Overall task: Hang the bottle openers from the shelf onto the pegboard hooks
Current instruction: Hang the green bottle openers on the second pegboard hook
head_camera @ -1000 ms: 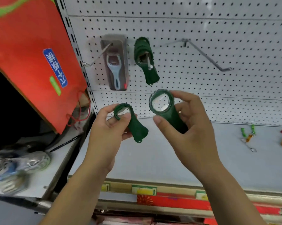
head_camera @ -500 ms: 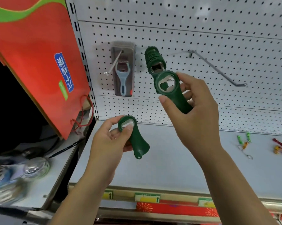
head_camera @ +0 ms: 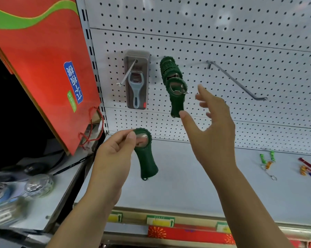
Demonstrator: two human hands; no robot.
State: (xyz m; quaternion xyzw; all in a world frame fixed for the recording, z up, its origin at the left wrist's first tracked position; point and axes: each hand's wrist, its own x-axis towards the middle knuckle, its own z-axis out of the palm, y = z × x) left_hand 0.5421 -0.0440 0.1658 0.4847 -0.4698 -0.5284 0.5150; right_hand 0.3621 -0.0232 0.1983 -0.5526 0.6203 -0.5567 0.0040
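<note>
Price-label strip (head_camera: 160, 221): nearest to me, along the shelf's front edge, far below the hung stack.
Left hand (head_camera: 113, 158): below and left of the hung stack, raised over the shelf. Thumb and forefinger pinch the ring head of a loose green bottle opener.
Loose green bottle opener (head_camera: 146, 163): the task's piece in hand, directly below the hung stack and well apart from it. Ring end up, handle hanging down and tilted a little to the right.
Right hand (head_camera: 213, 126): just right of and below the hung stack. Fingers spread and relaxed, gripping nothing. The thumb tip sits at the lower end of the front hung opener; I cannot tell whether it touches.
Shelf (head_camera: 187, 185): pale grey surface under both hands, below the hung stack.
Small keyrings (head_camera: 267, 163): green, orange and red pieces lying on the shelf, far right of and below the hung stack.
Hung stack of green bottle openers (head_camera: 170, 72): my reference. Several openers threaded on one hook, the front one at the hook's tip with its handle pointing down.
Packaged grey-blue opener (head_camera: 136, 86): on its own hook, just left of the hung stack.
Long wire hook (head_camera: 237, 81): right of the hung stack, slanting out and down.
Pegboard (head_camera: 222, 42): white perforated panel behind the hung stack.
Red paper bag (head_camera: 40, 68): far left of the hung stack, green wave, blue label.
</note>
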